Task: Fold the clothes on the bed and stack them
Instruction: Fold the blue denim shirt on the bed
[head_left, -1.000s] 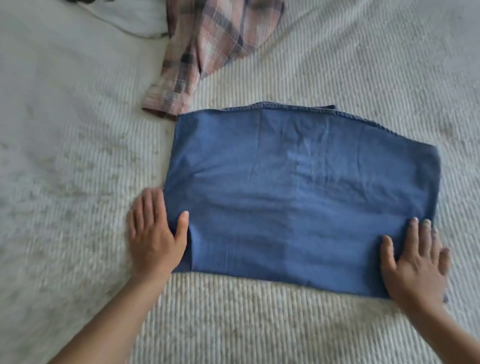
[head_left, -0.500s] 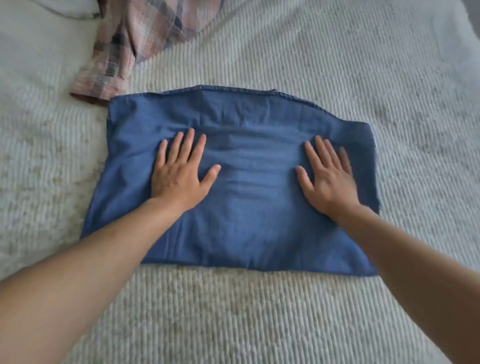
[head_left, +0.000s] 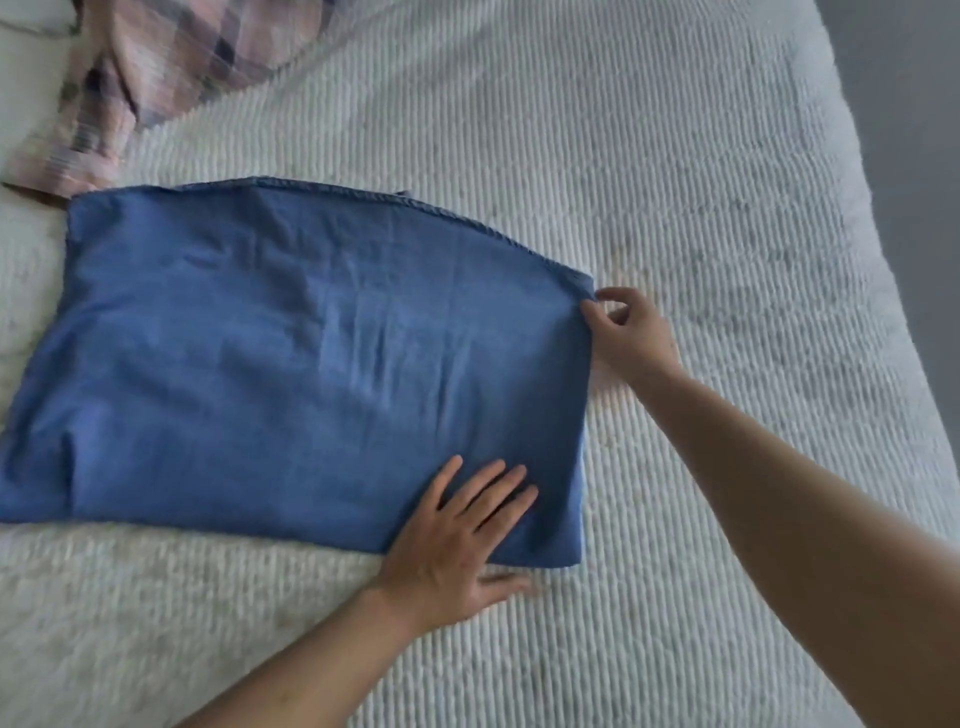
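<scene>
A plaid garment, pink and grey with darker checks, lies bunched at the far left corner of the bed, its cuff end just beside the far left corner of the blue cloth. The bedcover is white and ribbed throughout.

The blue garment lies folded into a broad rectangle, flat on the cover left of centre, its stitched hem along the far edge (a few soft creases run across the middle).

The left hand rests on the near right corner of the blue garment: fingers straight and spread, lying flat on the cloth, thumb out on the bedcover just off the near edge. It grips nothing.

The right hand is at the far right corner of the same garment. Thumb and forefinger are curled together at the cloth's edge and appear to pinch it; the remaining fingers are curled loosely above the cover. The forearm crosses from the lower right.
</scene>
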